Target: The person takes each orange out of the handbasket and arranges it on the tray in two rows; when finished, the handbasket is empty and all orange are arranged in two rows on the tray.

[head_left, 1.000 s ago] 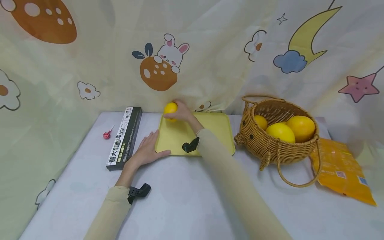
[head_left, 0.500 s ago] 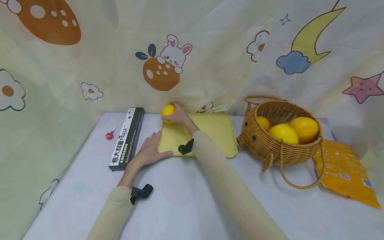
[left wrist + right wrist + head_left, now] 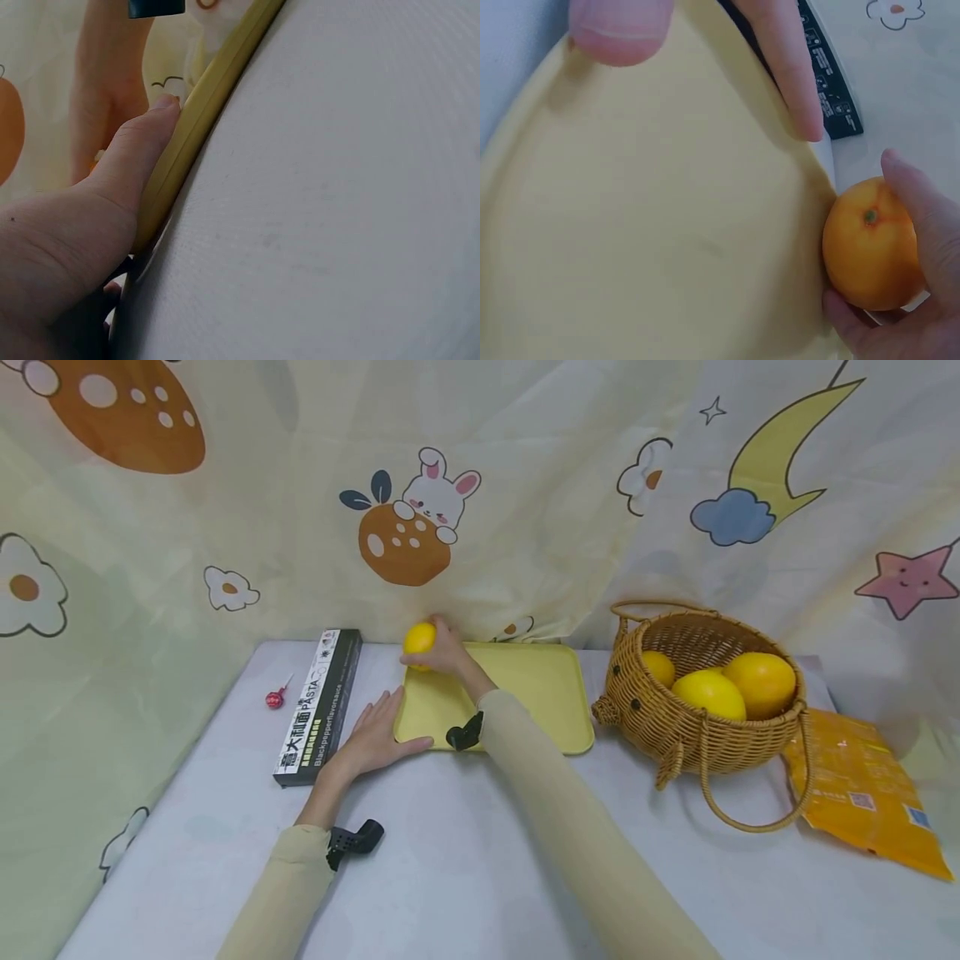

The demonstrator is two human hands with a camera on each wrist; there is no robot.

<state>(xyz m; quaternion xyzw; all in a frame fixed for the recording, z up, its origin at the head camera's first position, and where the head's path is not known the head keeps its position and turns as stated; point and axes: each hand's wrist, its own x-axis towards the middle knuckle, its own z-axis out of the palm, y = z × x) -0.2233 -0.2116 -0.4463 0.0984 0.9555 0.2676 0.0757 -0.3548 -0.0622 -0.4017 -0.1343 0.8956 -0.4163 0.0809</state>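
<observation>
A tray lies on the table at the centre of the frame, the left hand at its left edge. The right hand holds a fruit at the tray's far left corner. Left of the tray lies a box, and farther left a lollipop. Right of the tray stands a basket with several other fruits in it. A packet lies at the lower right, partly hidden by the basket. Behind everything, a cloth spans the top.

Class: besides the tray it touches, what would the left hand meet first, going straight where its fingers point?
The left hand would probably meet the fruit held by the right hand; depth is unclear.
</observation>
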